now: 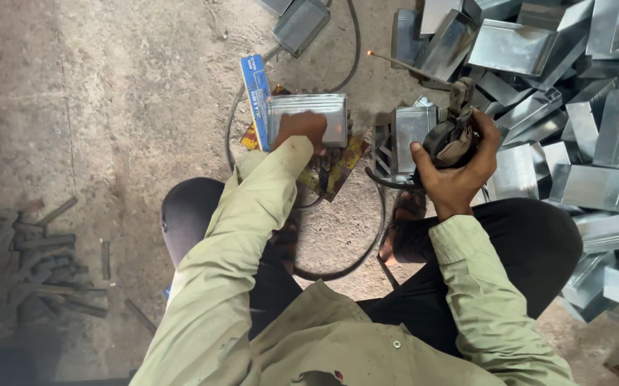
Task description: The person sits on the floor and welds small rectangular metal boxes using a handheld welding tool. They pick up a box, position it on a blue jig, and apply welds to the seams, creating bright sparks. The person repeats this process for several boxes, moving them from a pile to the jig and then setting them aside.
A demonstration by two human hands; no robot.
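Pressing my left hand closed on a metal box, my right hand grips the welding holder beside the pile of boxes.

This is a metalworking workshop, a rough floor-level welding spot. The landmark is the bare, stained concrete floor on which the person sits. On the right side of that floor lies a big heap of folded galvanised sheet-metal boxes. At its left edge lies a pile of short dark metal offcuts. A black cable snakes across the middle of the floor, and a glowing-tipped welding rod hangs above it.
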